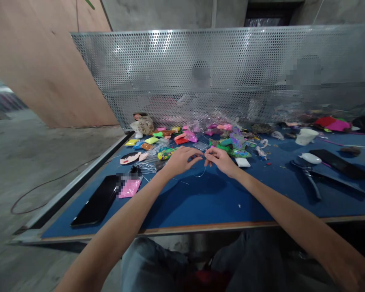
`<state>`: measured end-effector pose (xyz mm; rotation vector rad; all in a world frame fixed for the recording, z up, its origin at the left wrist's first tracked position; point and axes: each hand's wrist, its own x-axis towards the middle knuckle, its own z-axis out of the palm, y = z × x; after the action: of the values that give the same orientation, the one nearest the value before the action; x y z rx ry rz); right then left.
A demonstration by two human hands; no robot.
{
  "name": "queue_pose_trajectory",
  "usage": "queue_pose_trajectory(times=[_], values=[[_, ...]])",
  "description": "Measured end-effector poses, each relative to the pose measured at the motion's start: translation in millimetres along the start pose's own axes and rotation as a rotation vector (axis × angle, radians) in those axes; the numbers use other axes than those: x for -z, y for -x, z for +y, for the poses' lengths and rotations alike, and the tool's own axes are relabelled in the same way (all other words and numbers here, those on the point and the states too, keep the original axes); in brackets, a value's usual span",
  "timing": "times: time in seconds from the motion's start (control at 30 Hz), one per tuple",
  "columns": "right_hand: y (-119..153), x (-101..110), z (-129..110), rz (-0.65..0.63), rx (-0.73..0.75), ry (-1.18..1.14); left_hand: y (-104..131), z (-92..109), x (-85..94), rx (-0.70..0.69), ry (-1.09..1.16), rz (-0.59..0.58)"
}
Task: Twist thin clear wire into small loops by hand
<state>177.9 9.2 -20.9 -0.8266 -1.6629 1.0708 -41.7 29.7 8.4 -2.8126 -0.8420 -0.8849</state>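
Observation:
My left hand (184, 159) and my right hand (219, 159) meet fingertip to fingertip above the middle of the blue table. A thin wire (202, 174) hangs in a curve below the fingertips. My right hand is closed in a pinch on it. The thumb and fingers of my left hand come together at the wire too, though the exact point of contact is too small to see. Close behind my left hand lies a yellow-green patterned packet (166, 153). A white packet (242, 162) rests by my right wrist.
Loose thin wires (147, 166) lie left of my hands. A black phone (95, 200) and a pink packet (130, 188) are at the left. Pliers (310, 182), another dark phone (340, 163) and a white cup (306, 136) stand right. A perforated metal panel (176, 61) borders the back.

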Motion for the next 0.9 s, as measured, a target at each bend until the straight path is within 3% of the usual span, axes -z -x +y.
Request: queue_pose_trajectory(times=[0.23,0.57,0.9], values=[[-1,7,8,0.059,0.111,0.263,-1,8,-1.8,0.09,0.057,0.046],[-3,9,10,-0.081,0.265,0.521,-1,23,-0.7,0.225,0.189,0.059],[3,10,-6,-0.079,0.217,0.577,-1,16,-0.9,0.279,0.066,0.071]])
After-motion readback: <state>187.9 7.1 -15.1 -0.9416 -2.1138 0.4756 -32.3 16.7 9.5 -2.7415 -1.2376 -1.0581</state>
